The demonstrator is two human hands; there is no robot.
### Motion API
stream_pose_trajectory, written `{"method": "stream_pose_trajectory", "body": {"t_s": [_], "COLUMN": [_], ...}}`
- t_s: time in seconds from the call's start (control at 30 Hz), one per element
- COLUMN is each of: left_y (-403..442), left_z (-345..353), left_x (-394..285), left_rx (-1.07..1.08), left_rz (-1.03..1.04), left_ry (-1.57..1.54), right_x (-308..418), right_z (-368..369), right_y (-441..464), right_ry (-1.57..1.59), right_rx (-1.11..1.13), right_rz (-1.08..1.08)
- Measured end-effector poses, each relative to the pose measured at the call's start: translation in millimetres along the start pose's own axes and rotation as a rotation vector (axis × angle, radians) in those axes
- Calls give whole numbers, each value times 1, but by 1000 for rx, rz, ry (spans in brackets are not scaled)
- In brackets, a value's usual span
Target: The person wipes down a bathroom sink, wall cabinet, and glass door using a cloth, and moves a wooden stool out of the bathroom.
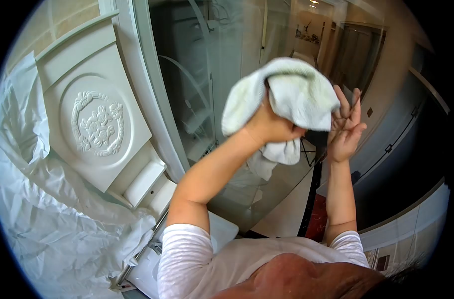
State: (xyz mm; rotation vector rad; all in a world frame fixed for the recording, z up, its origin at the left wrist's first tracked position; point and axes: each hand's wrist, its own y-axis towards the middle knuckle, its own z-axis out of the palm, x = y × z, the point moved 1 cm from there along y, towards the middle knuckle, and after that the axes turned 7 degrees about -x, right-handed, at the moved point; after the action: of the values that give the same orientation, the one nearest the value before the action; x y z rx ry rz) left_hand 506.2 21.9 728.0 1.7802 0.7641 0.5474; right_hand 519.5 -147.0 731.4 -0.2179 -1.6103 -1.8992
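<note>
Towel before glass, both arms raised. To my left, a pale upright frame [152, 70] borders the glass pane [247, 30]; beyond it stands a white carved panel [67, 65], its oval moulding enclosing a floral relief. My left forearm crosses in front of the lower pane, with a gap in view between it and the panel's tilted edge. A crumpled plastic sheet [43, 214] fills the far left margin, and a white washbasin [143, 271] lies low, beside my left sleeve. On the right, a gap in view separates my right hand [344, 132] from a grey panel [386, 129]; its depth cannot be judged.

The white towel [306, 97] is at upper centre, in my left hand [277, 122], in front of the pane; whether it touches the glass is unclear. It is bunched and arched over the hand, tinged yellowish-green in places, with a deep fold at the top and loose ends hanging below the fist. My left fingers are clamped on it, partly hidden by cloth. My right fingers are spread and slightly curled, palm towards me, just beside the towel's right edge; contact cannot be told.
</note>
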Motion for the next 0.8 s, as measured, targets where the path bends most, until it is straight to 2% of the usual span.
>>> {"method": "stream_pose_trajectory", "body": {"t_s": [0.03,0.1,0.17,0.23,0.3,0.33,0.37,0.4,0.43,0.5,0.57,0.6,0.73,0.8], "left_y": [6,13,23,25,25,22,15,9,-3,-11,-31,-48,-134,-171], "left_z": [-11,-37,-71,-103,-134,-147,-160,-170,-183,-175,-162,-153,-90,-49], "left_x": [10,41,83,133,181,201,222,229,237,232,229,227,188,135], "left_rx": [-14,-194,-319,-421,-574,-569,-529,-524,-490,-597,-621,-610,-612,-392], "left_rz": [-8,83,71,40,125,67,-83,-323,-333,-126,-153,-255,-352,-624], "left_ry": [-34,193,239,528,689,652,494,372,440,460,406,373,432,449], "right_x": [-2,-1,-1,-2,-2,-2,-2,-2,-2,-3,-3,-2,-3,-3], "right_z": [-2,0,-1,-2,-3,-3,-2,-2,-2,-2,-1,-1,0,-1], "right_y": [0,1,0,0,1,1,1,1,1,2,2,2,1,2], "right_ry": [20,-6,-21,-31,-25,-37,-27,-15,-20,10,19,24,42,31], "right_rx": [3,29,42,43,60,61,59,58,61,73,64,58,57,74], "right_rz": [20,-5,-12,-20,-33,-33,-36,-39,-37,-39,-27,-15,-8,-8]}}
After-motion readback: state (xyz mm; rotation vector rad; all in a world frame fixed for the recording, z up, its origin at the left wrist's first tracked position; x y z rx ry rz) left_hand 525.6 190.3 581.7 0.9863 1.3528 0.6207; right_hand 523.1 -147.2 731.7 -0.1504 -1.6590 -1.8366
